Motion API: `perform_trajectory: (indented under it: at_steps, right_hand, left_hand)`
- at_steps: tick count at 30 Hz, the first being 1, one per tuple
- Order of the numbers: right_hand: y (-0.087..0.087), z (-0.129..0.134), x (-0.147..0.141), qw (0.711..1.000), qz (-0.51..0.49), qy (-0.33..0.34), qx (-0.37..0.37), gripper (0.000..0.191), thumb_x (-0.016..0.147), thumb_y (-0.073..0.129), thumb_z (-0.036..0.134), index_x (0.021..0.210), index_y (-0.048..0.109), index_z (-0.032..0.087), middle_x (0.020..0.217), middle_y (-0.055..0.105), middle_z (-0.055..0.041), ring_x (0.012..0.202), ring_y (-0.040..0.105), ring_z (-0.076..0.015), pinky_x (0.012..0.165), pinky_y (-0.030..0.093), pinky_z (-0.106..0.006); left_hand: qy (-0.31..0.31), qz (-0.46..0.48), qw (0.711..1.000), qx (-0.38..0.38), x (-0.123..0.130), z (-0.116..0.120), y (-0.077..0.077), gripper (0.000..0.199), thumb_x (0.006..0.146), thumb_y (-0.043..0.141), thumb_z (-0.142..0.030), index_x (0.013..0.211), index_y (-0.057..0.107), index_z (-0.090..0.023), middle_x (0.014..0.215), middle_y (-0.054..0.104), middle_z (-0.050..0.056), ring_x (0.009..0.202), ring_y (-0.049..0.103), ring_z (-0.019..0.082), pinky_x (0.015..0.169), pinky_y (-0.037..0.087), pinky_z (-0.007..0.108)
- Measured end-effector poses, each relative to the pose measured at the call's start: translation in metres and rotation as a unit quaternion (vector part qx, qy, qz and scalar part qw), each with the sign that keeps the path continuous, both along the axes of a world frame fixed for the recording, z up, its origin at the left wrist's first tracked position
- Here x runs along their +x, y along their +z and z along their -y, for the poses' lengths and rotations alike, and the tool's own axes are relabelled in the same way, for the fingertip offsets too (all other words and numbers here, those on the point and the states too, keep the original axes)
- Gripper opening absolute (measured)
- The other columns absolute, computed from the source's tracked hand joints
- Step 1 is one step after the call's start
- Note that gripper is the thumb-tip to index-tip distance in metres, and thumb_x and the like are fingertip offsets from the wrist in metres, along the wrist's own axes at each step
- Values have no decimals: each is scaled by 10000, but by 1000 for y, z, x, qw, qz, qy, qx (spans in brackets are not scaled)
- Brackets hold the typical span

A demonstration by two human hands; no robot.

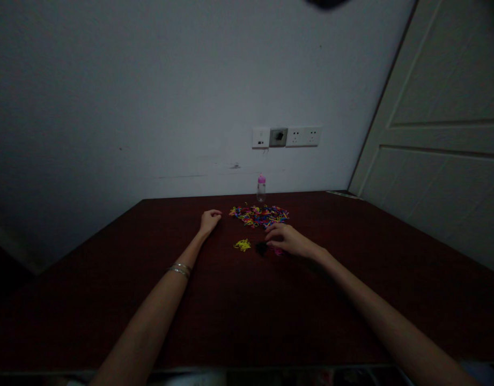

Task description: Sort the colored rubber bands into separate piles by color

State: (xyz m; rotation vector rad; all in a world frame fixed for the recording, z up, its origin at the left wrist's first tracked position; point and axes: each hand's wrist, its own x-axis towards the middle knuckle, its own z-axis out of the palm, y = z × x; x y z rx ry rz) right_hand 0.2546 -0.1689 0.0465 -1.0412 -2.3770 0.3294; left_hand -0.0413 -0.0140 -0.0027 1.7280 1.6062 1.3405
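Observation:
A loose heap of small multicoloured bands [258,215], too small to make out exactly, is spread over the far middle of the dark red table. In front of it lie a yellow pile [242,245] and a black pile [262,247]. Part of a pink pile [277,251] shows beneath my right hand [287,239]. That hand hovers over the black and pink piles, fingers bent, with a gap between fingertips and thumb and nothing visible there. To the left of the heap, my left hand [210,220] rests on the table, fingers curled in, apart from the bands.
Behind the heap a clear bottle with a pink top [262,188] stands upright near the wall. Sockets and switches [287,137] are set in the wall above it. A pale panelled door [440,139] rises along the right side of the table [247,311].

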Motion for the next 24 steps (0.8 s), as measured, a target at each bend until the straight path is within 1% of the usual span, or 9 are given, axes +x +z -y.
perform_trajectory:
  at_steps: [3, 6, 12, 14, 16, 18, 20, 22, 24]
  right_hand:
    - [3, -5, 14, 1000, -12, -25, 13, 148, 807, 560, 251, 860, 689, 201, 1031, 615, -70, 950, 569, -179, 878, 438, -343]
    - [2, -14, 38, 996, -10, -82, 34, 149, 798, 552, 235, 842, 690, 198, 984, 635, -71, 934, 576, -192, 873, 442, -355]
    - [-9, -28, 85, 981, -24, -180, 64, 163, 782, 541, 241, 828, 690, 193, 956, 653, -72, 884, 601, -200, 838, 462, -340]
    - [-10, -29, 90, 979, -27, -190, 71, 171, 782, 533, 242, 818, 691, 188, 944, 656, -75, 878, 604, -202, 831, 465, -337]
    - [-9, -29, 90, 978, -29, -190, 75, 174, 781, 529, 240, 814, 691, 184, 931, 659, -78, 869, 606, -202, 824, 467, -335]
    - [-8, -27, 88, 979, -30, -188, 76, 176, 779, 528, 236, 818, 691, 183, 928, 660, -79, 866, 606, -204, 822, 468, -340]
    - [-7, -26, 85, 980, -28, -184, 72, 175, 776, 527, 229, 817, 691, 185, 931, 661, -79, 870, 604, -206, 822, 467, -344]
    - [-6, -25, 84, 981, -24, -180, 66, 174, 774, 526, 225, 810, 692, 187, 934, 662, -77, 877, 603, -206, 823, 466, -341]
    - [-7, -26, 84, 981, -23, -181, 62, 178, 773, 523, 227, 811, 692, 189, 933, 660, -74, 872, 604, -203, 820, 466, -335]
  left_hand:
    - [-6, 3, 1000, 5, 0, -2, -2, 196, 605, 575, -165, 757, 697, -143, 613, 601, 14, 576, 520, 126, 576, 399, 227]
    - [-6, 7, 1000, 3, 1, -2, -1, 196, 602, 581, -168, 757, 699, -147, 604, 598, 13, 568, 514, 124, 576, 396, 228]
    - [2, -3, 1000, -12, 13, 1, 12, 155, 598, 608, -162, 721, 700, -142, 625, 622, 33, 578, 522, 121, 587, 394, 229]
    - [-37, -20, 999, -15, 22, 4, 20, 157, 606, 615, -189, 722, 701, -127, 611, 619, 33, 562, 512, 116, 568, 384, 224]
    - [-116, -54, 992, -16, 32, 8, 29, 166, 603, 625, -225, 703, 703, -119, 597, 615, 27, 550, 502, 111, 552, 374, 221]
    - [-212, -100, 972, -22, 44, 12, 38, 164, 586, 632, -237, 675, 708, -122, 586, 615, 18, 547, 499, 108, 545, 369, 216]
    - [-282, -145, 948, -36, 55, 18, 45, 154, 567, 628, -221, 657, 711, -127, 569, 610, 6, 542, 497, 105, 531, 361, 208]
    - [-312, -183, 931, -45, 65, 23, 49, 146, 550, 622, -195, 649, 711, -136, 550, 602, -6, 534, 496, 104, 511, 349, 200]
    - [-307, -215, 926, -46, 70, 27, 49, 133, 532, 628, -169, 637, 708, -152, 552, 605, -8, 532, 504, 108, 498, 341, 197]
